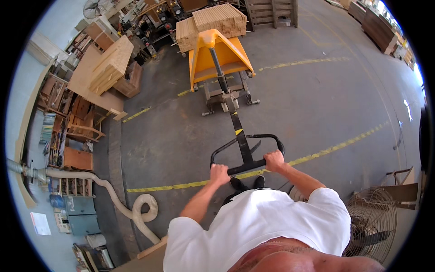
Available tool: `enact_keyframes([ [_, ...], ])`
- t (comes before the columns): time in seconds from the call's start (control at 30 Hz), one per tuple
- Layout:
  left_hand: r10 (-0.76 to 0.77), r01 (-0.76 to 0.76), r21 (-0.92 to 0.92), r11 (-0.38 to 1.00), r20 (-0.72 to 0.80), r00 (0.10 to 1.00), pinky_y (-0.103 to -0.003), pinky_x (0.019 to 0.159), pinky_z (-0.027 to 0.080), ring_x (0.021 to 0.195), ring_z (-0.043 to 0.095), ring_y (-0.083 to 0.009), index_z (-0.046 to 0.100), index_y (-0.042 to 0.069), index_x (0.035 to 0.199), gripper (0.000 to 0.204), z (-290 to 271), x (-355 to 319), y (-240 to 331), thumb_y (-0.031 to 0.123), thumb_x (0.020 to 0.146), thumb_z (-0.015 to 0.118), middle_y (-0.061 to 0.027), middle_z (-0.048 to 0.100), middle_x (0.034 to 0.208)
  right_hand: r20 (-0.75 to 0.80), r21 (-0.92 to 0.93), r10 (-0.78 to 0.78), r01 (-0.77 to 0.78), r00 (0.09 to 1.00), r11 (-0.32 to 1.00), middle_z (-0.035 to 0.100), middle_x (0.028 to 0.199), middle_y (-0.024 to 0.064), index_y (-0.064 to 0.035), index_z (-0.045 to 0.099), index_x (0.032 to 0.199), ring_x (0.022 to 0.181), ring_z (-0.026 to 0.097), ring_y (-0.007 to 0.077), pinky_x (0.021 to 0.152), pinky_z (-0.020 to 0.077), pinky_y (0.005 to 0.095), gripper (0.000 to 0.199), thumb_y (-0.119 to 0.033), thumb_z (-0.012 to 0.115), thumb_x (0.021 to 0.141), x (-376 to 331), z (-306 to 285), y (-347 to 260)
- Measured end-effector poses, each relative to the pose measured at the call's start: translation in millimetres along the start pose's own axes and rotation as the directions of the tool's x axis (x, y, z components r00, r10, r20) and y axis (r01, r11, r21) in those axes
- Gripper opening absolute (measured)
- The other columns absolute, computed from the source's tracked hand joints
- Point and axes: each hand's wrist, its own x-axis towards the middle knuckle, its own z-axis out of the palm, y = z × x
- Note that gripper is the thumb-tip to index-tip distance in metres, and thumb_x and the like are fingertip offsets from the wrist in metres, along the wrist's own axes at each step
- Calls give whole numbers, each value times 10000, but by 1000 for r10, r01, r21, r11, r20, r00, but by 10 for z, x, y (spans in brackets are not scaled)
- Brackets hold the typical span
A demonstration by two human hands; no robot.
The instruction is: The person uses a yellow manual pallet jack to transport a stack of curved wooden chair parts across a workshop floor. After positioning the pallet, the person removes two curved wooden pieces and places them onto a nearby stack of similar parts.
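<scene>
Both my hands are wrapped round the black handle [247, 167] of a yellow high-lift pallet truck [222, 68]. My left hand [219, 174] grips the bar's left corner, and my right hand [274, 160] closes on its right end. A black shaft with yellow marks runs from the handle up to the wheeled base. The truck's raised yellow frame stands ahead of me, a hydraulic cylinder at its middle. Beyond it, stacked pale wooden strips [219, 21] sit at the height of the frame; what bears them is hidden.
Yellow lines [337, 147] cross the grey floor. Left are stacked boards [108, 65], wooden shelving and a coiled flexible hose [145, 206]. A large caged fan [371, 222] stands close on my right. A slatted wooden pallet [273, 12] leans at the back, and dark stacked panels [379, 29] lie far right.
</scene>
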Motion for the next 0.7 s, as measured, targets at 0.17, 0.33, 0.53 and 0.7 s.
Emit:
enact_keyframes([
  [0.17, 52, -47, 21, 999, -459, 887, -447, 751, 514, 876, 650, -376, 698, 68, 833, 195, -1827, 561, -79, 100, 642, 696, -174, 684, 853, -517, 22, -86, 114, 851, 993, 667, 736, 142, -94, 651, 734, 763, 654, 365, 692, 465, 478, 132, -148, 658, 614, 714, -1889, -130],
  [0.33, -68, 54, -41, 998, -612, 788, -482, 699, 421, 801, 563, -377, 600, 91, 731, 162, -1351, 458, -9, 59, 584, 658, -139, 609, 773, -630, 0, -84, 108, 772, 994, 628, 730, 114, -122, 620, 720, 770, 631, 348, 720, 446, 492, 146, -137, 687, 591, 529, -1481, -224],
  [0.53, 44, -55, -65, 996, -165, 985, -429, 906, 440, 941, 641, -313, 703, 87, 819, 184, 29, -123, 53, 117, 638, 715, -117, 686, 874, -87, 9, -19, 20, 996, 1000, 691, 782, 81, -145, 685, 781, 848, 686, 297, 815, 465, 471, 152, -190, 691, 636, -141, 29, -85],
  [0.7, 16, -47, -58, 997, -441, 897, -466, 785, 480, 863, 638, -364, 673, 68, 798, 150, -1853, 531, -160, 66, 648, 682, -161, 687, 855, -554, 25, -97, 133, 827, 991, 661, 719, 135, -112, 643, 692, 768, 654, 372, 716, 466, 502, 85, -128, 654, 609, 722, -1874, -210],
])
